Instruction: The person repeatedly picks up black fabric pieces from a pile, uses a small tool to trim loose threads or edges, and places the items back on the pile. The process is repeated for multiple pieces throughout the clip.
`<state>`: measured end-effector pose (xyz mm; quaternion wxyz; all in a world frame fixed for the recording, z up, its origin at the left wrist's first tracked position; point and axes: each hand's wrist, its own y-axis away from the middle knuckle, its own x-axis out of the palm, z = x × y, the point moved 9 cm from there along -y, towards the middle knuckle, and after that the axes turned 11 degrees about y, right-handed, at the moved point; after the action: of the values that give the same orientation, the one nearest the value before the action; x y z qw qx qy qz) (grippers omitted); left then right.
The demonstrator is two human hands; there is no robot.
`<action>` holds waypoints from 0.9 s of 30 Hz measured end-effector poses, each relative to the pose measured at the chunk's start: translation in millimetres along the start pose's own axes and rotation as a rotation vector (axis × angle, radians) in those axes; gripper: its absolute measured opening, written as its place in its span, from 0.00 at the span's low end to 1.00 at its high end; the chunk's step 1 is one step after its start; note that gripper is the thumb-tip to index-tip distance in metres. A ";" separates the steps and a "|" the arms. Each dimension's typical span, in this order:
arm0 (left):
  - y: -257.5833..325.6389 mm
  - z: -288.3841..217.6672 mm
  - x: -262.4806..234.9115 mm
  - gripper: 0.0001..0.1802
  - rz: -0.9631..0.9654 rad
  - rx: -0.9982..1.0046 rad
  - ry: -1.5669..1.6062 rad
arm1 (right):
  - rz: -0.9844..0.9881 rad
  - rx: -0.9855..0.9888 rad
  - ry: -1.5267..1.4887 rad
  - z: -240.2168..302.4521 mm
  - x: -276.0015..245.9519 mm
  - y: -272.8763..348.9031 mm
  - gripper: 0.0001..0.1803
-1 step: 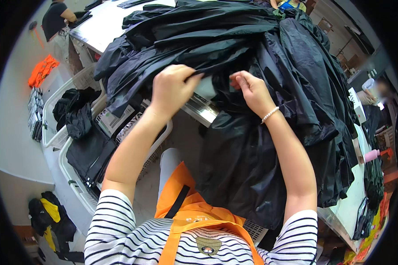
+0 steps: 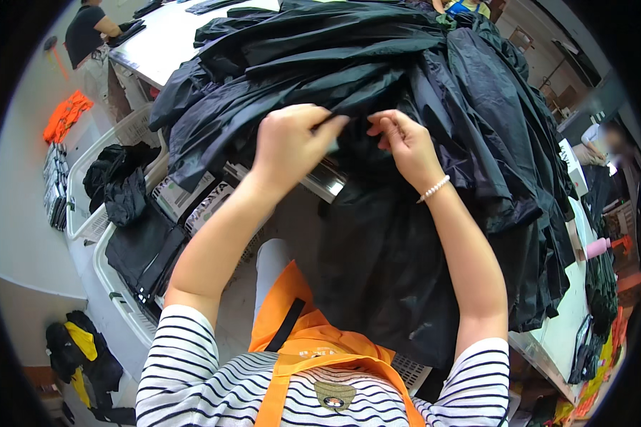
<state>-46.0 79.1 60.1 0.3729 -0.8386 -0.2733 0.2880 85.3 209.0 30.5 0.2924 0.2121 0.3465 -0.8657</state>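
My left hand (image 2: 288, 146) and my right hand (image 2: 404, 146) both pinch the edge of a black garment (image 2: 384, 270) that hangs down from the table's front toward my lap. Their fingertips almost meet at the fabric's top edge. A bead bracelet (image 2: 434, 188) circles my right wrist. Behind the hands rises a big heap of black jackets (image 2: 349, 57) that covers the table. I wear a striped shirt and an orange apron (image 2: 299, 334).
White baskets (image 2: 114, 285) holding dark clothes stand on the floor at my left. An orange garment (image 2: 65, 114) lies farther left. Another person (image 2: 89, 28) works at the white table (image 2: 157, 43) at the far left. More dark clothes hang along the right edge.
My left hand has slid a little to the right along the fabric edge, closer to my right hand. The pile has not moved.
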 end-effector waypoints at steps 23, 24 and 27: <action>11.7 1.9 97.5 0.12 0.573 -0.464 0.588 | -0.153 0.295 -0.324 -13.8 -64.9 92.2 0.10; 14.5 3.6 102.5 0.13 0.651 -0.512 0.629 | -0.113 0.358 -0.357 -18.5 -60.4 92.6 0.10; 19.1 18.1 109.3 0.14 0.651 -0.701 0.818 | -0.078 0.352 -0.364 -21.3 -60.9 94.0 0.09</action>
<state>21.1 150.3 4.5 0.0432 -0.9936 0.0826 -0.0640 195.2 190.9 6.2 0.2750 0.0870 0.1399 -0.9472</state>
